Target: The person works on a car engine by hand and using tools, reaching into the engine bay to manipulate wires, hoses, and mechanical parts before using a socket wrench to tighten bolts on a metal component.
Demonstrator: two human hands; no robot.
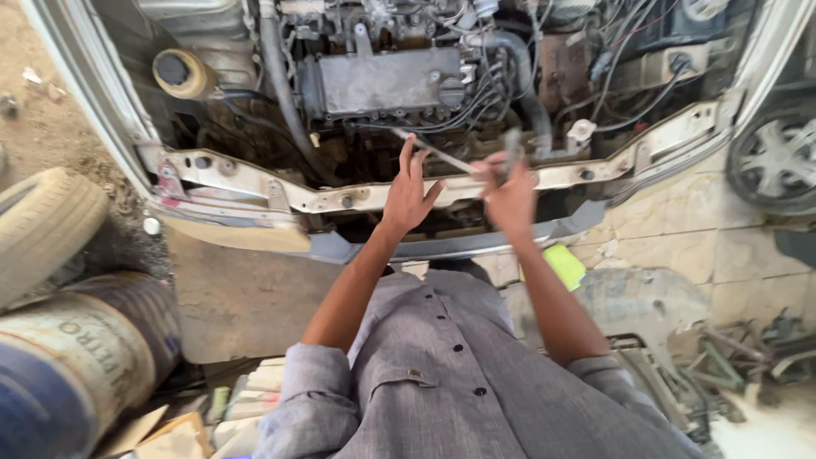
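My right hand (pixel 510 191) is closed around the handle end of a long metal tool (pixel 442 155), and my left hand (pixel 410 189) is spread open just beside it, fingers splayed and gripping nothing. The tool's long axis slants up and away to the left from my grip, its far tip toward the engine (pixel 387 81). I judge the work only begun: the tip looks not yet seated, though blur hides that.

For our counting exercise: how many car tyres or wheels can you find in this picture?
2. One bare tyre lies at the left edge, beside the car's front corner. One wheel with a hubcap shows at the right edge. Others may be hidden outside the view.
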